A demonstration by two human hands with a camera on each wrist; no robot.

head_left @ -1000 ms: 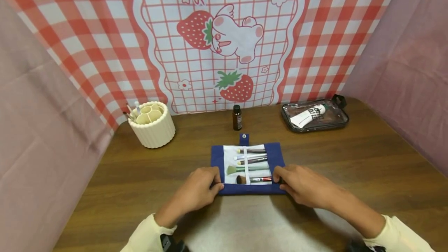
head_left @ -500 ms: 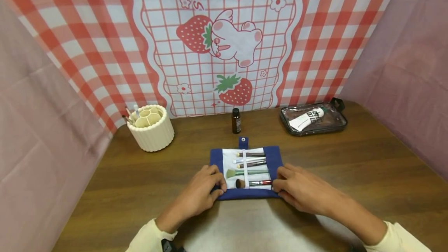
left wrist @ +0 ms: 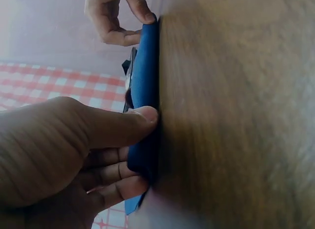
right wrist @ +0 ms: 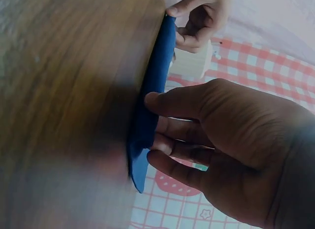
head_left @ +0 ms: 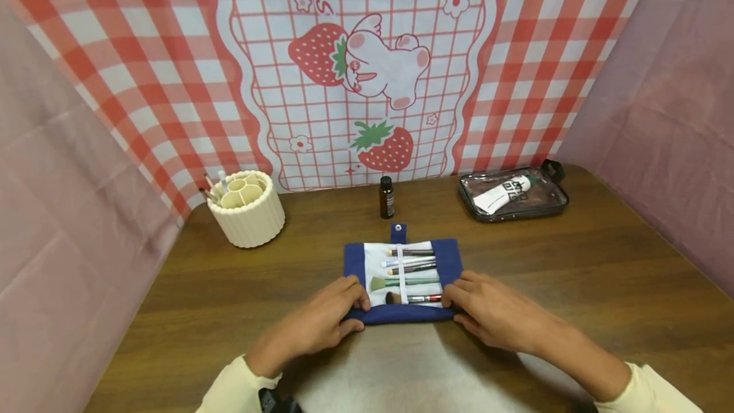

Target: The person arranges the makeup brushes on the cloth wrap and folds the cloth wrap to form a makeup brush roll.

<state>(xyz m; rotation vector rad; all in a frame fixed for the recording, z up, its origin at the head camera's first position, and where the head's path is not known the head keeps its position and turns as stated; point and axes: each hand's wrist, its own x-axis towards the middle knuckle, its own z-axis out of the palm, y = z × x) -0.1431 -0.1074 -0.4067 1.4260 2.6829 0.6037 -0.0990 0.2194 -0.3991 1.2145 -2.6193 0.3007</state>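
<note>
A navy fabric brush roll [head_left: 407,315] with a pale lining lies on the wooden table, its near edge folded over in a thick band. Several makeup brushes lie across it under a white strap [head_left: 402,273], among them a green brush [head_left: 421,281] and a dark-tipped brush [head_left: 392,297]. My left hand [head_left: 329,312] pinches the left end of the folded edge, thumb in front and fingers over the top. At the other end my right hand [head_left: 496,311] grips the same edge. In the left wrist view the thumb presses on the blue fabric [left wrist: 145,81].
Behind the roll's snap tab [head_left: 398,233] stands a small dark bottle [head_left: 387,199]. A ribbed cream holder [head_left: 248,222] with a few thin sticks is at the back left. At the back right lies a clear black-edged pouch [head_left: 550,199] with a white tube [head_left: 500,195].
The head view has tilted slightly. Both hands have shifted their fingers along the near edge, and the folded blue band now bulges a little further over the lining. The other objects stay put.
</note>
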